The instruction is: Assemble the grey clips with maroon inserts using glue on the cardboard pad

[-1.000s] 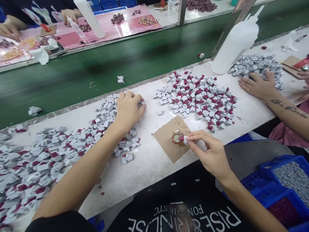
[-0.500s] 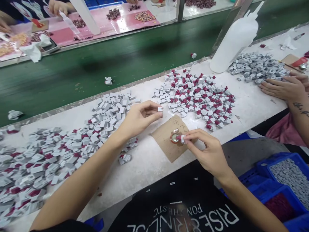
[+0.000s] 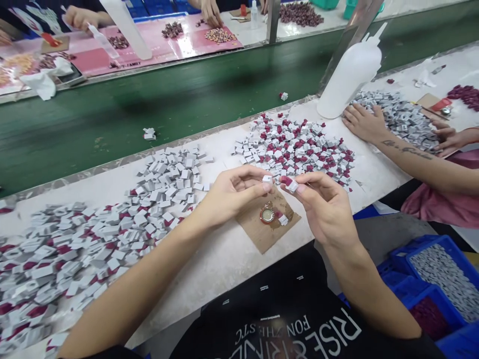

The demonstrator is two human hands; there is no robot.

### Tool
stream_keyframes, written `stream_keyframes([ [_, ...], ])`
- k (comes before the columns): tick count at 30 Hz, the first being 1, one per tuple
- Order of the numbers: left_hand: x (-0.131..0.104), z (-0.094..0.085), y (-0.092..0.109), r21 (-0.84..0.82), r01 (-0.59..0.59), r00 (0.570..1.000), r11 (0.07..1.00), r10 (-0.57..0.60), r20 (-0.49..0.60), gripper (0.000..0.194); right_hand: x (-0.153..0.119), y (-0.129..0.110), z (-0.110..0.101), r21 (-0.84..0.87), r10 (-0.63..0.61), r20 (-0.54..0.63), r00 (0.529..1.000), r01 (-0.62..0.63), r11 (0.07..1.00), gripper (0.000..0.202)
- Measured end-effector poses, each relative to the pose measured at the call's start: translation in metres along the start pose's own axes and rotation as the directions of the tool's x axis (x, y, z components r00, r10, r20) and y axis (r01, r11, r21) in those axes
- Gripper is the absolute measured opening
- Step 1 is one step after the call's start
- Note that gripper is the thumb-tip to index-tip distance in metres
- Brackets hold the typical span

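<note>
Between the thumb and fingers of my left hand (image 3: 232, 197) is a small light-grey plastic block (image 3: 267, 179). My right hand (image 3: 329, 207) pinches a small grey-and-maroon plastic piece (image 3: 289, 184), its maroon end turned toward the left hand's block. The two parts are close together but apart. Below them lies a brown cardboard square (image 3: 262, 242) with wet-looking stains. A small round dish (image 3: 267, 215) sits on it, and another grey-and-maroon piece (image 3: 283, 219) rests against or beside the dish's right side.
Grey blocks with some maroon parts form a large pile (image 3: 86, 244) at left. A grey-and-maroon pile (image 3: 299, 144) lies beyond my hands. A white squeeze bottle (image 3: 348, 80) stands behind it. At right are a co-worker's hands (image 3: 364, 122) and blue bins (image 3: 407, 259). A green belt (image 3: 209, 94) runs behind.
My right hand has lifted from the dish up toward my left hand, holding a grey-and-maroon piece. My left hand has shifted right with its block. The co-worker's hands have spread around their pile.
</note>
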State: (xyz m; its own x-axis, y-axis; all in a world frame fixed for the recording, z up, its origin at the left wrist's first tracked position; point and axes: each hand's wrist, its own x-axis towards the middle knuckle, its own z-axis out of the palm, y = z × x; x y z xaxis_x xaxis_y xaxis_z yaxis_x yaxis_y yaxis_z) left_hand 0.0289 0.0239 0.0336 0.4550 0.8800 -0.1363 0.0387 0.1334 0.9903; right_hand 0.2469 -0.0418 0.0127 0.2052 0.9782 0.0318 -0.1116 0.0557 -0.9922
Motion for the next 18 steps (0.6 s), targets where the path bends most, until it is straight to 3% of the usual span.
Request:
stream_keyframes([
  [18,0.003,0.005,-0.012,-0.074,-0.024,0.998,0.997,0.028,0.060,0.026,0.004,0.001,0.002,-0.117,-0.031,0.084,0.996,0.041,0.992,0.013],
])
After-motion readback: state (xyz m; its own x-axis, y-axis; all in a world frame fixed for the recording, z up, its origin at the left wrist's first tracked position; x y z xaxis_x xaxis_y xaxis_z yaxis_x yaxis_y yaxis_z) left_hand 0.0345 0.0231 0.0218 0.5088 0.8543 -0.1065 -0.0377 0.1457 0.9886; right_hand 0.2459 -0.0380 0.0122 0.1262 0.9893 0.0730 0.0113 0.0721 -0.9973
